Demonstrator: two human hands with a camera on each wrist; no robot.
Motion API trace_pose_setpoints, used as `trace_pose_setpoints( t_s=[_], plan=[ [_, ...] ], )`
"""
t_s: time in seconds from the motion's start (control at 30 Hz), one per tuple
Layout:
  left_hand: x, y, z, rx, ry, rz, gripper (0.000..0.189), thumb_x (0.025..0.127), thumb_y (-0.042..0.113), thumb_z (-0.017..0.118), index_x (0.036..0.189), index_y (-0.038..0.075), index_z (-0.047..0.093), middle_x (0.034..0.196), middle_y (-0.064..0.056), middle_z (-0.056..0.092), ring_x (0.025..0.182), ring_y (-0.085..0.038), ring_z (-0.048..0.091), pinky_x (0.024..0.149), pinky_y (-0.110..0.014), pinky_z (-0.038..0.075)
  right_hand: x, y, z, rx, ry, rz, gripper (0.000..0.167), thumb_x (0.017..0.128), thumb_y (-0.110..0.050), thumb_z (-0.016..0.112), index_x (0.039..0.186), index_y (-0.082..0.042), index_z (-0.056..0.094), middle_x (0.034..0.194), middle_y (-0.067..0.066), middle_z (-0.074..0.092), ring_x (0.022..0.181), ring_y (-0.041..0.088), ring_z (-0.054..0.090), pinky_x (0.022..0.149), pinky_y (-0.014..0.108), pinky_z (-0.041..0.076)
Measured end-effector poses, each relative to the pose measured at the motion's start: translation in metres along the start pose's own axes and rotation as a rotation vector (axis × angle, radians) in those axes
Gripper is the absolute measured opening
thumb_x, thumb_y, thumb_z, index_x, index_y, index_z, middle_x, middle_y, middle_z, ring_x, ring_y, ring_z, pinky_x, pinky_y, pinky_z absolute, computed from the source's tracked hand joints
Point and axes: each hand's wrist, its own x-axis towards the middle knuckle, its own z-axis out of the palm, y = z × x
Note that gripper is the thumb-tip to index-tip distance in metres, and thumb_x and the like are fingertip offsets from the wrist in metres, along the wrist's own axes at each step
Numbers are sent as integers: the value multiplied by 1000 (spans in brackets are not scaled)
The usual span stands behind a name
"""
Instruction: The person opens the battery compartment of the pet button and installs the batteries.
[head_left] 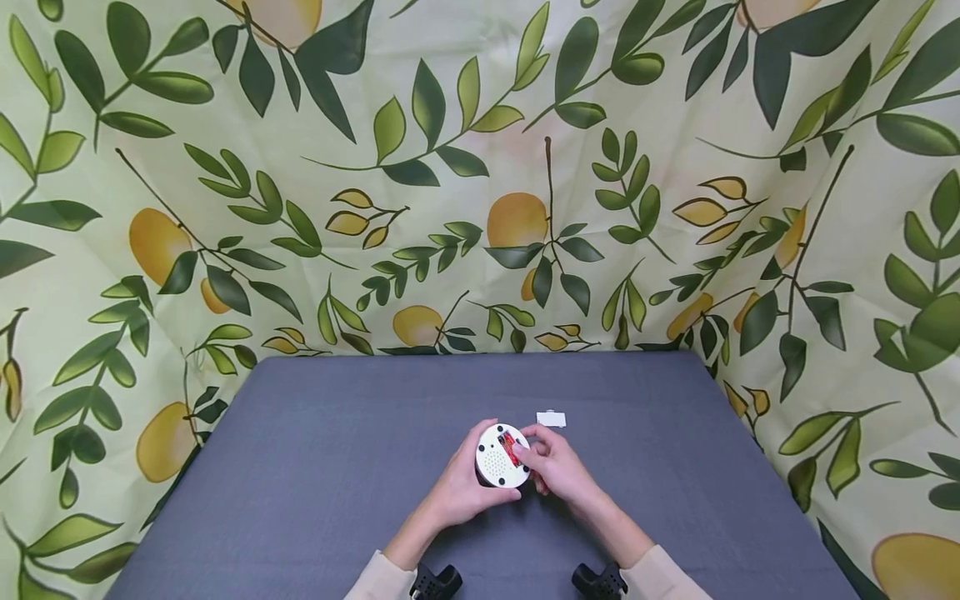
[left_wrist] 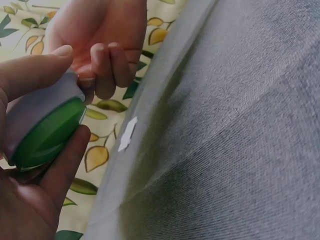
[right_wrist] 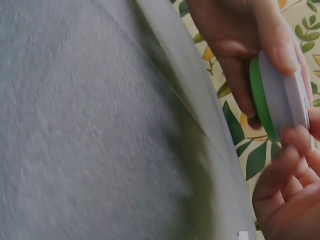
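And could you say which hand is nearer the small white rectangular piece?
Right: the right hand is just in front of the white piece, the left hand farther left.

Left fingers (head_left: 472, 437) hold round white device (head_left: 495, 463); right fingers (head_left: 542, 432) at red batteries (head_left: 506, 440); white piece (head_left: 551, 419) on grey table (head_left: 337, 450).

A round white device (head_left: 491, 461), green on its far side, sits tilted in the left hand (head_left: 463, 482), its face ringed by dark spots; red batteries (head_left: 507, 444) lie exposed, sunk in that face.
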Motion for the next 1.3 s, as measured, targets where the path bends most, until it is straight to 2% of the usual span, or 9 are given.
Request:
trace_pose_setpoints(
  t_s=[0.23,0.43,0.63,0.9,1.13,1.3],
  plan=[
    [1,-1,-3,-3,-1,-3,103,71,28,94,153,10,35,134,-1,57,119,-19,54,104,-41,40,1,-6,-14,-4,-128,-52,35,102,-16,61,128,7,56,66,7,59,52,15,54,49,28,48],
    [2,-1,-3,-16,0,4,104,70,25,94,154,9,34,134,-1,57,119,-19,54,105,-42,40,5,-10,-24,-35,-136,-64,30,103,-16,59,120,9,62,69,9,61,56,15,56,52,28,50],
    [1,-1,-4,-10,0,5,104,70,26,95,153,11,35,133,1,58,117,-18,55,104,-42,41,12,-10,-32,-115,-103,-87,23,103,-17,60,107,5,67,71,9,61,58,17,56,53,29,51],
    [-1,-1,-4,-1,5,-5,103,70,28,95,154,22,35,134,2,57,120,-18,54,105,-44,40,26,-1,-44,-283,0,-125,21,99,-16,65,105,4,69,74,7,64,65,18,59,59,31,52],
    [-2,-1,-4,6,10,-8,103,69,27,95,153,22,35,134,2,57,120,-18,54,106,-44,40,37,3,-55,-486,135,-183,10,93,-17,73,99,-8,74,78,-3,65,70,13,57,64,28,47],
    [-2,0,-4,12,17,-4,103,70,25,95,154,21,35,134,0,57,121,-19,54,106,-45,40,43,5,-60,-576,173,-222,11,92,-14,74,100,-7,73,83,-2,67,75,13,58,69,31,49]
  ],
)
